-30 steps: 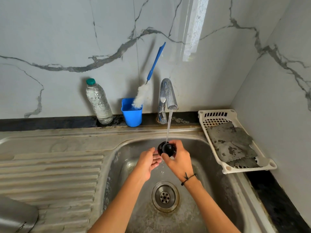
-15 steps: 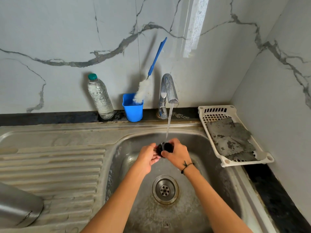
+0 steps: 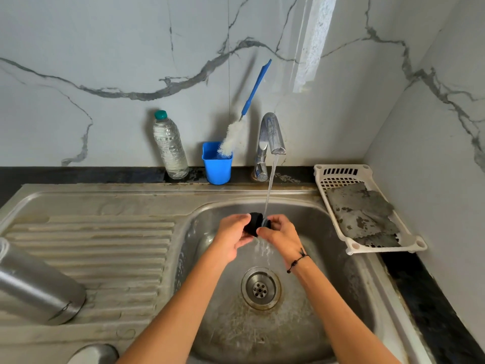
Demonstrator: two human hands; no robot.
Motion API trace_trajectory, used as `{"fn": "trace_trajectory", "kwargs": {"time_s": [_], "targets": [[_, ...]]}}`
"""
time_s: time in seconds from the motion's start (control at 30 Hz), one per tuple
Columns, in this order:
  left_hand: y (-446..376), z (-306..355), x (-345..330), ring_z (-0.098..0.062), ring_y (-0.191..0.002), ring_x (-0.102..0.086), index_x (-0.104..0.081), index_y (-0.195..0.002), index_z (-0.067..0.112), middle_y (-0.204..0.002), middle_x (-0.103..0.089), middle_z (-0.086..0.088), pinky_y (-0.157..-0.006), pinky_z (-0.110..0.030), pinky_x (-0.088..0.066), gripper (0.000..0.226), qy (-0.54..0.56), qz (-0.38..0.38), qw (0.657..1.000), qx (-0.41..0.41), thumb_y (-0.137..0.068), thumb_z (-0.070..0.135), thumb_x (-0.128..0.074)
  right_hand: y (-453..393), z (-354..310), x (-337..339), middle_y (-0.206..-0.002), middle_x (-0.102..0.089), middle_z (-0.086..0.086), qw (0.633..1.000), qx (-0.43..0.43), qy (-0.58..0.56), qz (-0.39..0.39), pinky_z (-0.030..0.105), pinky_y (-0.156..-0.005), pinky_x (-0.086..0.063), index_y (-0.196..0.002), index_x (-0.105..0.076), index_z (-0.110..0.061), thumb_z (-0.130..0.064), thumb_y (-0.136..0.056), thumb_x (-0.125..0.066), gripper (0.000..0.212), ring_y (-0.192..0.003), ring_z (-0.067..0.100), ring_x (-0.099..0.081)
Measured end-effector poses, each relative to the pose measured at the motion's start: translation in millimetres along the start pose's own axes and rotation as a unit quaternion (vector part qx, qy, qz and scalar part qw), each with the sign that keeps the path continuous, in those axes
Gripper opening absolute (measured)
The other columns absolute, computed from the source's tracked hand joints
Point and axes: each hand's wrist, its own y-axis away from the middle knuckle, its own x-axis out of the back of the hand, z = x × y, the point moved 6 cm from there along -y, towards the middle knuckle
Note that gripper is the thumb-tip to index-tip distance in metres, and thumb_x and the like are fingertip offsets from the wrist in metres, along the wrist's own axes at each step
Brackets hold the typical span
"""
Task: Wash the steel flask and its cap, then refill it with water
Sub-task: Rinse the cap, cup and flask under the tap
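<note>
The black flask cap sits under the running stream from the steel tap, over the sink basin. My left hand grips the cap from the left and my right hand pinches it from the right, with water spilling down between them. The steel flask lies on its side on the ribbed drainboard at the far left, away from both hands. Its mouth is out of view.
Against the back wall stand a clear plastic bottle with a green lid and a blue cup holding a blue-handled bottle brush. A white plastic tray with grey scrub cloths sits right of the sink. The drain lies below my hands.
The cap has been turned in my hands under the stream, its side now facing up instead of its open end. The view has tilted down, showing more of the flask.
</note>
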Motion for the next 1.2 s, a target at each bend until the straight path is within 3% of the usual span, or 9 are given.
{"fn": "trace_trajectory", "kwargs": {"time_s": [0.13, 0.3, 0.4, 0.57, 0.7, 0.87, 0.97, 1.07, 1.2], "targets": [[19, 15, 16, -0.015, -0.091, -0.059, -0.061, -0.111, 0.009, -0.105, -0.063, -0.007, -0.076, -0.022, -0.050, 0.022, -0.135, 0.051, 0.979, -0.142, -0.089, 0.010, -0.063, 12, -7, -16, -0.092, -0.066, 0.009, 0.995, 0.021, 0.078, -0.063, 0.027, -0.070, -0.045, -0.101, -0.051, -0.013, -0.009, -0.073, -0.073, 0.036, -0.079, 0.018, -0.059], [50, 24, 36, -0.021, -0.110, -0.058, -0.060, -0.121, 0.011, -0.118, -0.063, -0.007, -0.095, -0.027, -0.042, 0.037, -0.314, 0.091, 0.909, -0.257, -0.086, 0.017, -0.067, 32, -29, -46, -0.103, -0.060, 0.007, 0.971, 0.093, 0.195, -0.102, 0.019, -0.064, -0.043, -0.133, -0.031, -0.020, -0.018, -0.078, -0.072, 0.069, -0.089, 0.019, -0.059], [70, 27, 56, -0.019, -0.113, -0.056, -0.060, -0.123, 0.014, -0.122, -0.061, -0.005, -0.094, -0.022, -0.037, 0.039, -0.349, 0.115, 0.884, -0.288, -0.085, 0.016, -0.067, 48, -43, -70, -0.107, -0.059, 0.004, 0.942, 0.154, 0.267, -0.136, 0.022, -0.070, -0.040, -0.133, -0.037, -0.015, -0.022, -0.080, -0.071, 0.064, -0.088, 0.015, -0.054], [102, 21, 96, -0.019, -0.115, -0.054, -0.059, -0.124, 0.012, -0.124, -0.061, -0.005, -0.096, -0.022, -0.035, 0.039, -0.359, 0.164, 0.864, -0.312, -0.086, 0.011, -0.066, 76, -59, -109, -0.105, -0.055, 0.001, 0.910, 0.208, 0.307, -0.184, 0.021, -0.073, -0.037, -0.127, -0.044, -0.012, -0.023, -0.079, -0.071, 0.056, -0.092, 0.016, -0.053], [130, 16, 120, -0.019, -0.116, -0.052, -0.058, -0.124, 0.011, -0.124, -0.059, -0.005, -0.100, -0.026, -0.036, 0.040, -0.341, 0.193, 0.847, -0.361, -0.085, 0.008, -0.065, 96, -67, -132, -0.109, -0.056, 0.010, 0.882, 0.325, 0.315, -0.130, 0.014, -0.074, -0.030, -0.120, -0.053, -0.006, -0.014, -0.075, -0.070, 0.048, -0.099, 0.023, -0.052], [146, -6, 153, -0.018, -0.116, -0.055, -0.056, -0.127, 0.014, -0.124, -0.061, -0.003, -0.098, -0.026, -0.042, 0.038, -0.360, 0.184, 0.866, -0.295, -0.090, 0.010, -0.060, 116, -56, -161, -0.105, -0.062, 0.006, 0.856, 0.324, 0.366, -0.170, 0.021, -0.070, -0.035, -0.112, -0.059, -0.012, -0.024, -0.074, -0.072, 0.042, -0.096, 0.022, -0.056], [166, -7, 178, -0.016, -0.115, -0.055, -0.055, -0.129, 0.017, -0.124, -0.061, -0.002, -0.098, -0.025, -0.042, 0.039, -0.323, 0.223, 0.868, -0.303, -0.091, 0.009, -0.058, 133, -67, -183, -0.104, -0.064, 0.007, 0.849, 0.349, 0.350, -0.188, 0.024, -0.077, -0.038, -0.113, -0.059, -0.010, -0.024, -0.074, -0.073, 0.044, -0.098, 0.024, -0.056], [185, -12, 208, -0.017, -0.115, -0.056, -0.057, -0.128, 0.018, -0.123, -0.062, -0.004, -0.100, -0.031, -0.044, 0.039, -0.268, 0.269, 0.878, -0.293, -0.090, 0.006, -0.058, 152, -79, -212, -0.106, -0.065, 0.008, 0.850, 0.343, 0.331, -0.224, 0.022, -0.073, -0.041, -0.118, -0.054, -0.010, -0.023, -0.075, -0.073, 0.049, -0.097, 0.024, -0.059], [213, -21, 252, -0.008, -0.118, -0.053, -0.054, -0.129, 0.017, -0.126, -0.059, 0.001, -0.103, -0.021, -0.039, 0.042, -0.160, 0.339, 0.878, -0.298, -0.091, -0.002, -0.054, 179, -82, -257, -0.111, -0.063, 0.007, 0.846, 0.342, 0.306, -0.273, 0.022, -0.073, -0.042, -0.123, -0.045, -0.010, -0.022, -0.078, -0.072, 0.054, -0.097, 0.024, -0.061]]}}
